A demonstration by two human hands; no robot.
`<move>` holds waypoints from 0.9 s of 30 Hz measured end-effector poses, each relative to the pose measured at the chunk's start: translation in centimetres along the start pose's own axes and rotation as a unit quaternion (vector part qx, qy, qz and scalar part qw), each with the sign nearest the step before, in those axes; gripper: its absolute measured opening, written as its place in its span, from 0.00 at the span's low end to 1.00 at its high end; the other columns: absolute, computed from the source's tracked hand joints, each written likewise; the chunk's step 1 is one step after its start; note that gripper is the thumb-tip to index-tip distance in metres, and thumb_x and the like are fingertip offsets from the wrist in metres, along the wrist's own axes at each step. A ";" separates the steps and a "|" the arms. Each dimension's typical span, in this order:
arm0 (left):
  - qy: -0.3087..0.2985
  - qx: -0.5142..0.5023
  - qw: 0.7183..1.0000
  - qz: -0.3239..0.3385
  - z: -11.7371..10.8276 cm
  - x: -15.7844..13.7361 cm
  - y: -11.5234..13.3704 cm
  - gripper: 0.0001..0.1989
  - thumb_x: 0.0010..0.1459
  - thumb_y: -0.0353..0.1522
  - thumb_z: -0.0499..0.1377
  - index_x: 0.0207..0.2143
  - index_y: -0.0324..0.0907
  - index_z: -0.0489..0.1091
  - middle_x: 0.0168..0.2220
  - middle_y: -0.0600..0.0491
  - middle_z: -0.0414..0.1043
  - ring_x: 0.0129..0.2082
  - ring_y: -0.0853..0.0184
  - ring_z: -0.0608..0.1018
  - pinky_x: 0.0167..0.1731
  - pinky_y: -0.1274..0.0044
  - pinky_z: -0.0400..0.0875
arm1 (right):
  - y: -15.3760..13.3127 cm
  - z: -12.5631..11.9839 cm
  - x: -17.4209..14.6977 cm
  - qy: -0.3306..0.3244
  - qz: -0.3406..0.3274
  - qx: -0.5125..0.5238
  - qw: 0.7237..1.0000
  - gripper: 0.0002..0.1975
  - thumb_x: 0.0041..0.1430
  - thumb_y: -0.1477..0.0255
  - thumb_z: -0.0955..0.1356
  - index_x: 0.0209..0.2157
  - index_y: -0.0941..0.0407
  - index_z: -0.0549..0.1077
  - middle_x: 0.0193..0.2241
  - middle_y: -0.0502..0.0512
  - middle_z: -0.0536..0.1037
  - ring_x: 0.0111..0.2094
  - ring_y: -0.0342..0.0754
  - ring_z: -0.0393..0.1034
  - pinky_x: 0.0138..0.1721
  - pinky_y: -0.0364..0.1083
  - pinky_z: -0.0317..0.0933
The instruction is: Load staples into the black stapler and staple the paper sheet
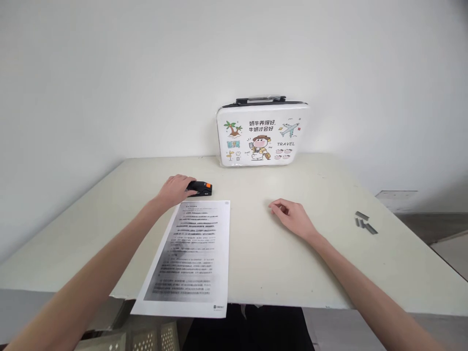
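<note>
My left hand (176, 189) is clamped on a black stapler (203, 189), fingers over its left part and thumb along the near side, while its end with the orange patch sticks out to the right. The stapler sits on the pale counter (256, 258), just beyond the top edge of a printed sheet (197, 253), whose bottom edge juts past the counter's near edge. My right hand (293, 218) is on the counter to the right of the sheet, well apart from it, loosely curled; I cannot tell whether its thumb and fingertips meet. Farther right lie some short grey strips (369, 227). At the back, a white case (261, 134) with cartoon prints stands upright near the wall (109, 73), its handle on top
</note>
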State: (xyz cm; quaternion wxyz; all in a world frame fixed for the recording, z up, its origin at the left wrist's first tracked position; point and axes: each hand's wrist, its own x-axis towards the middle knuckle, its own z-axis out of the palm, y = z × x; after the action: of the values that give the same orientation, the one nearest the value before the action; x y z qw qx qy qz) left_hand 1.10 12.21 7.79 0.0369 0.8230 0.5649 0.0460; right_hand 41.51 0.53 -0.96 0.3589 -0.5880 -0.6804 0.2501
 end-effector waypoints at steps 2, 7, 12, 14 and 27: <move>-0.026 0.012 1.000 -0.010 -0.1 0.7 -0.3 0.20 0.63 0.44 0.58 0.53 0.44 0.73 0.52 0.42 0.78 0.53 0.46 0.75 0.56 0.60 0.63 | -0.2 0.0 0.0 -0.001 -0.004 0.002 1.000 0.18 0.67 0.56 0.63 0.36 0.52 0.79 0.31 0.54 0.84 0.26 0.48 0.72 0.33 0.47 0.64; -0.026 0.004 1.000 -0.010 0.2 0.8 -0.6 0.21 0.63 0.47 0.57 0.51 0.45 0.73 0.49 0.43 0.79 0.47 0.49 0.77 0.46 0.65 0.67 | -0.2 0.0 0.0 -0.009 -0.003 0.016 1.000 0.17 0.67 0.57 0.63 0.36 0.51 0.78 0.32 0.54 0.85 0.28 0.49 0.73 0.33 0.47 0.64; -0.024 -0.018 1.000 0.004 0.5 0.7 -1.0 0.24 0.64 0.49 0.55 0.53 0.45 0.73 0.49 0.42 0.78 0.50 0.47 0.76 0.48 0.65 0.67 | -0.1 0.0 -0.1 -0.009 -0.008 0.024 1.000 0.17 0.68 0.57 0.63 0.36 0.51 0.78 0.32 0.54 0.84 0.28 0.49 0.73 0.33 0.47 0.63; -0.020 -0.023 1.000 0.005 0.4 0.7 -1.0 0.24 0.63 0.49 0.56 0.53 0.44 0.73 0.48 0.41 0.78 0.50 0.46 0.76 0.50 0.63 0.67 | 0.0 0.0 0.0 -0.011 -0.007 0.024 1.000 0.17 0.67 0.57 0.63 0.37 0.51 0.78 0.32 0.54 0.84 0.28 0.49 0.73 0.33 0.47 0.63; 0.016 -0.142 0.981 0.133 4.1 -8.9 5.2 0.27 0.70 0.47 0.55 0.68 0.52 0.64 0.73 0.51 0.57 0.75 0.50 0.53 0.72 0.56 0.46 | 3.3 -4.6 -4.2 0.195 -0.038 -0.179 0.964 0.22 0.69 0.58 0.62 0.56 0.56 0.73 0.58 0.69 0.74 0.61 0.63 0.67 0.61 0.63 0.60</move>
State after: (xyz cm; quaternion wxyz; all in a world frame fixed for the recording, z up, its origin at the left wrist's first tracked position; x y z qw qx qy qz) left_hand 3.21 2.03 3.95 0.1379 0.8761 0.4391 0.1433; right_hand 47.40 -3.35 -1.47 0.3832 -0.6537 -0.6525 -0.0091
